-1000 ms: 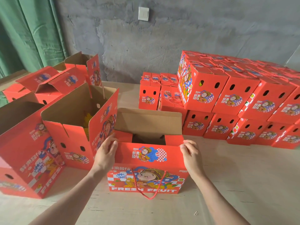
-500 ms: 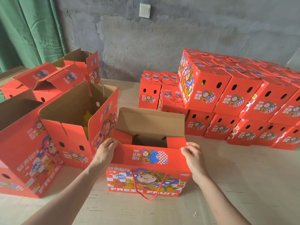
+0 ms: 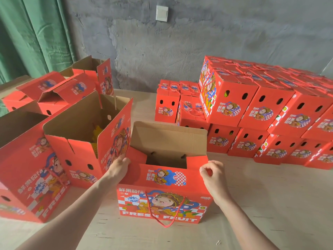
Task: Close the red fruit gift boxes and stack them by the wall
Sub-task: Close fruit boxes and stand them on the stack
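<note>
Where the pale wooden worktop (image 3: pixel 270 204) runs nearest the camera, I log item one: red cartoon-printed cardboard gift box (image 3: pixel 162 204), standing upright, top open. Far flap (image 3: pixel 169 138) upright, brown inside showing; both side flaps (image 3: pixel 137 156) folded in; near flap (image 3: pixel 162 175) raised at a slant. Left hand (image 3: pixel 118 167): fingers curled over the near flap's left corner, gripping it. Right hand (image 3: pixel 213 173): fingertips bunched, pinching the right corner. Item two: open red boxes (image 3: pixel 86 138), left of item one, the closest just beside it. Item three: closed red boxes (image 3: pixel 261 112), stacked two high by the grey plaster wall (image 3: pixel 198 42), right rear on my feed. Sundries: green curtain (image 3: pixel 32 33), far left; white wall switch (image 3: pixel 162 13), high on the wall.
</note>
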Demonstrator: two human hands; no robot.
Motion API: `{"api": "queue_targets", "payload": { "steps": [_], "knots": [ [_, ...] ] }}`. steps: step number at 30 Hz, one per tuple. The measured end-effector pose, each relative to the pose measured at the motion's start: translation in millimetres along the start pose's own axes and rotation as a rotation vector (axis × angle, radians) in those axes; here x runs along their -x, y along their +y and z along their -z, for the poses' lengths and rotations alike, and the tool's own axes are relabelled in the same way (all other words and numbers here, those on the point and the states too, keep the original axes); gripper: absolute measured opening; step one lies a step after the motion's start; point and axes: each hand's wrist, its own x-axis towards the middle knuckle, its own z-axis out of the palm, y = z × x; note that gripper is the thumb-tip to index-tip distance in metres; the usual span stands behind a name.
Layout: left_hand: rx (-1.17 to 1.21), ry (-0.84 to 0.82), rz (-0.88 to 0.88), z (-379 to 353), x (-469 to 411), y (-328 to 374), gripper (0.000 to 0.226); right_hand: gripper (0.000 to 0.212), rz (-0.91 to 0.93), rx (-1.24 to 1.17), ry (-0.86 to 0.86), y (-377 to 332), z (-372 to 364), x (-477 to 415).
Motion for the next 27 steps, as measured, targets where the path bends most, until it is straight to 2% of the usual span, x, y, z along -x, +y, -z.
{"api": "queue_targets", "payload": {
  "steps": [7, 11, 13, 18, 20, 24, 27],
  "knots": [
    [-0.055, 0.015, 0.013, -0.2, -5.5, 5.1, 0.031, 0.007, -0.037, 0.129, -0.116, -1.9, 2.4, -10.6],
    [-0.100, 0.025, 0.017, -1.6, -9.1, 11.1, 0.039, 0.071, -0.252, -0.034, -0.304, -13.1, 4.4, -24.5],
    [-0.113, 0.028, 0.016, -2.5, -7.3, 12.4, 0.042, 0.082, -0.322, -0.068, -0.354, -17.0, 5.4, -29.7],
    [-0.287, 0.029, -0.036, -5.1, -5.8, 12.0, 0.053, 0.083, -0.310, -0.038, -0.312, -11.6, -2.1, -27.7],
    [-0.367, 0.015, -0.052, -4.6, -7.7, 14.7, 0.058, 0.086, -0.310, -0.104, -0.290, -8.3, -2.6, -26.5],
    [-0.549, 0.017, -0.224, -0.8, -14.5, 22.1, 0.083, 0.093, -0.314, -0.232, -0.215, -5.4, -1.9, -22.2],
    [-0.329, -0.029, -0.284, 1.8, -16.5, 18.6, 0.103, 0.096, -0.306, -0.262, -0.222, -2.2, -1.2, -22.9]
  ]
}}
